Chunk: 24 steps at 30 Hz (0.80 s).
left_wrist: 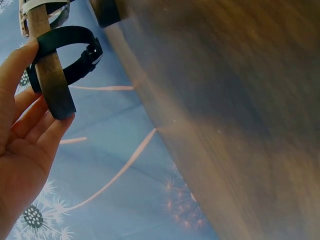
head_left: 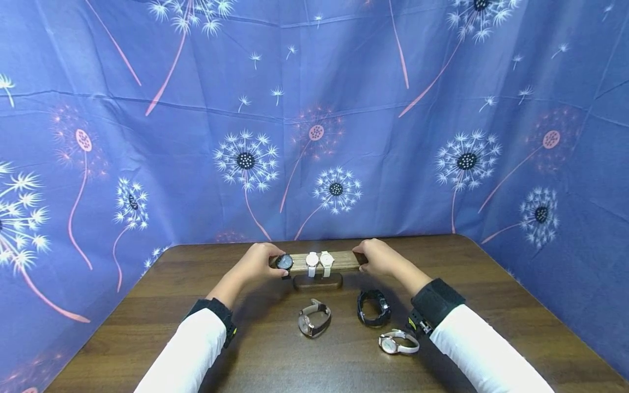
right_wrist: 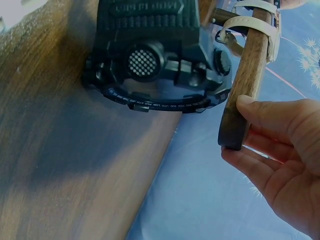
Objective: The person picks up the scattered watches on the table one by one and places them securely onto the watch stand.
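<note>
A wooden watch bar (head_left: pixel 346 260) spans between my hands on a dark stand base (head_left: pixel 317 281). At its left end, my left hand (head_left: pixel 256 263) grips the bar beside a black-strapped watch (head_left: pixel 284 262); the left wrist view shows that watch's strap (left_wrist: pixel 75 34) looped around the bar. My right hand (head_left: pixel 380 255) pinches the bar's right end, thumb on one face and fingers behind and below, as seen in the right wrist view. Two white watches, one (head_left: pixel 312 260) beside the other (head_left: pixel 326 260), hang side by side on the bar's middle.
Nearer me on the brown table (head_left: pixel 255 349) lie a watch with a dark strap (head_left: pixel 314 317), a chunky black watch (head_left: pixel 373 308) and a white-strapped watch (head_left: pixel 398 342). Behind the table's far edge hangs a blue dandelion-print cloth (head_left: pixel 393 191).
</note>
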{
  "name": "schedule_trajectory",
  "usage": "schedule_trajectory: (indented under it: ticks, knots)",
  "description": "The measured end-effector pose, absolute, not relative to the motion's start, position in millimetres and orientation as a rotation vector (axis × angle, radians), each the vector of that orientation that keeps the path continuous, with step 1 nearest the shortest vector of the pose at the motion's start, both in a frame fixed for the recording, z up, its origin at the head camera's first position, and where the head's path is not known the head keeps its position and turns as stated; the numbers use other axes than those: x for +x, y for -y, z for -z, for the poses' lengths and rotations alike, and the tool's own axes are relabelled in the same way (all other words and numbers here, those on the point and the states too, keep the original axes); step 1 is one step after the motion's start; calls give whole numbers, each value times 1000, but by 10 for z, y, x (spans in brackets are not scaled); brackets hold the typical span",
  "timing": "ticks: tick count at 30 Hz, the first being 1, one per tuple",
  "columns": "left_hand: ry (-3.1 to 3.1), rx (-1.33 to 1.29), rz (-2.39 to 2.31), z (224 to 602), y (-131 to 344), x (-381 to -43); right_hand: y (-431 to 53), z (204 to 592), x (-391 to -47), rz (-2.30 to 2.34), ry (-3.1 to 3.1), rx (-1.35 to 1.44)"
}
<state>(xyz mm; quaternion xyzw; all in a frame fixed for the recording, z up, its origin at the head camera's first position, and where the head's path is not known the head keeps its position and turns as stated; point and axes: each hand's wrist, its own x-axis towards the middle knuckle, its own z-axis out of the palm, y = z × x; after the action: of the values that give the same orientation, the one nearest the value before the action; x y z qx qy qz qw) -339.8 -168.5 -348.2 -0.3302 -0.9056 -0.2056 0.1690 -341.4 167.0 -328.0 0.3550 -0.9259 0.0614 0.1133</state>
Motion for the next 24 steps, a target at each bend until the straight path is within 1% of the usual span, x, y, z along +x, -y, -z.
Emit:
schedule_trajectory:
  ticks: [7, 15, 24]
  knots:
    - [2577, -956, 583, 3475, 1604, -3450, -1673, 3272, -3405, -169, 2724, 1030]
    - [2550, -1033, 498, 3455, 1496, -3473, -1673, 3293, -3419, -150, 2735, 1020]
    - [2552, -1044, 462, 3463, 1405, -3482, -1658, 3292, -3415, -115, 2730, 1018]
